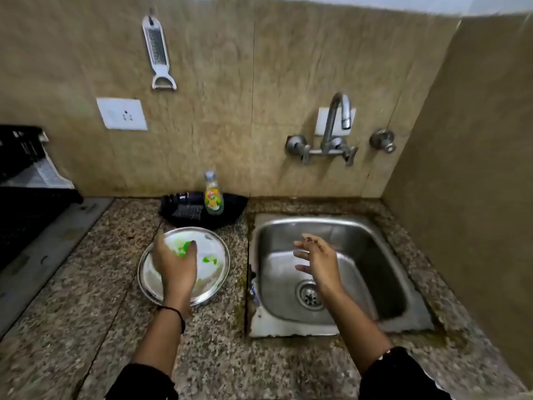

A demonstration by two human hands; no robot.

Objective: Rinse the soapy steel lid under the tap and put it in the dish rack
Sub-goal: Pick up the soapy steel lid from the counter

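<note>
left hand fingers spread flat on soapy steel lid, lid lay on worktop | right hand fingers apart, empty, over sink | tap beyond right fingers, dry | risk: suds make lid slip when lifted

Sleeves: you wear black ones, pushed up both forearms.
Left wrist: your thin black thread band.

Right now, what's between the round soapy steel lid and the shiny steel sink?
Only bare speckled granite counter separates the round soapy steel lid from the shiny steel sink, in the head view.
</note>
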